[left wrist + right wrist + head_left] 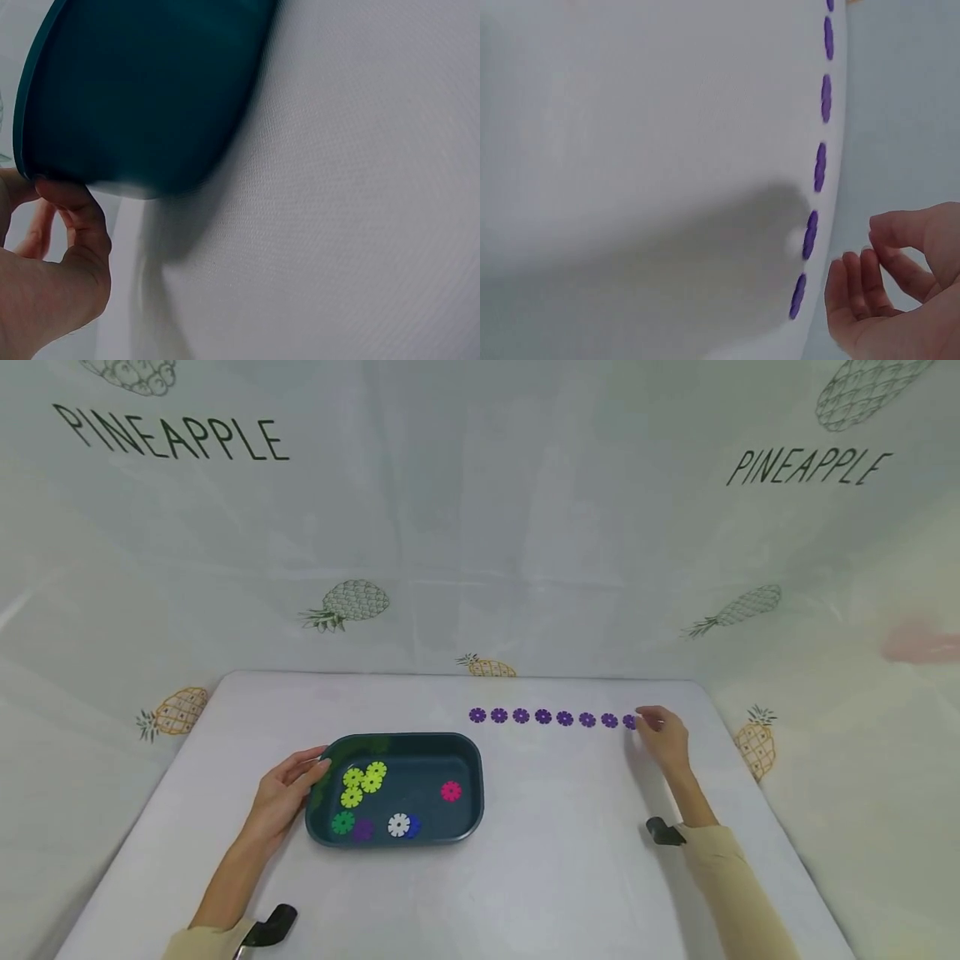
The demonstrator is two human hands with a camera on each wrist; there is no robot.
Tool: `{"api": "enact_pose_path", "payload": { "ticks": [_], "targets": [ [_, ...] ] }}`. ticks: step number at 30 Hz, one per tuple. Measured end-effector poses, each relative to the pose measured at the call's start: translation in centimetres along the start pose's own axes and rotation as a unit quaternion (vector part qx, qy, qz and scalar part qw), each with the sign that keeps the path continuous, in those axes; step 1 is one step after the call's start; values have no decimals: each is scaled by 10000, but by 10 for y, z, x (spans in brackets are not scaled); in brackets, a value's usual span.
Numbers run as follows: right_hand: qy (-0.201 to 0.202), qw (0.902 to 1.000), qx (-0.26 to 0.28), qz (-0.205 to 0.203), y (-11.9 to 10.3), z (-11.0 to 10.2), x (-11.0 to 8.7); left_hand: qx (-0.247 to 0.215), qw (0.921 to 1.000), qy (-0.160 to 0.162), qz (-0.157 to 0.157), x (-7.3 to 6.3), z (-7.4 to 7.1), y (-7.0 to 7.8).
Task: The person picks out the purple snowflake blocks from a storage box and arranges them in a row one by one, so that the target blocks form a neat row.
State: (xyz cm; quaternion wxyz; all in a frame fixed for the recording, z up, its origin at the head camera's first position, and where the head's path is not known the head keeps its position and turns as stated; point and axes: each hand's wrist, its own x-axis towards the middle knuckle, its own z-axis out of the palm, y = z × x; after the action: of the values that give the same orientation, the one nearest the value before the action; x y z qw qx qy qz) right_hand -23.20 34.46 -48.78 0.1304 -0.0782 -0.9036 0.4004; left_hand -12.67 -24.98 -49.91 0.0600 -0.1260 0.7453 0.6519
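Note:
My left hand grips the left end of a dark teal tray, thumb at its rim. Inside the tray lie several yellow flower-shaped discs, a green disc, a purple disc, a pink disc, and a white disc overlapping a blue disc. Toward the far edge runs a row of several purple discs. My right hand hovers by the row's right end, fingertips overlapping the last purple disc. In the right wrist view its loosely bent fingers hold nothing.
A white-covered table lies under everything. Behind it hangs a pale cloth printed with pineapples and lettering. Black wrist devices sit at both sleeves. The right arm casts a shadow on the table.

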Motion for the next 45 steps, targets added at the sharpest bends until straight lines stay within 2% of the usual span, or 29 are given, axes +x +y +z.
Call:
{"api": "enact_pose_path", "payload": {
  "ticks": [7, 16, 30, 45],
  "targets": [
    [-173, 9986, 157, -478, -19, 13, -9, -31, 10000, 5, -8, -1, 1, 0],
    [-537, 9947, 332, -816, -51, 33, -22, -84, 10000, -11, -25, 1, 1, -1],
    [-849, 9785, 767, -1717, -101, 69, -44, -69, 10000, -18, -6, 1, 0, 0],
    [-1237, 9644, 1141, -2041, -147, 103, -67, -216, 9997, -74, 56, 3, 2, 1]
  ]
}}
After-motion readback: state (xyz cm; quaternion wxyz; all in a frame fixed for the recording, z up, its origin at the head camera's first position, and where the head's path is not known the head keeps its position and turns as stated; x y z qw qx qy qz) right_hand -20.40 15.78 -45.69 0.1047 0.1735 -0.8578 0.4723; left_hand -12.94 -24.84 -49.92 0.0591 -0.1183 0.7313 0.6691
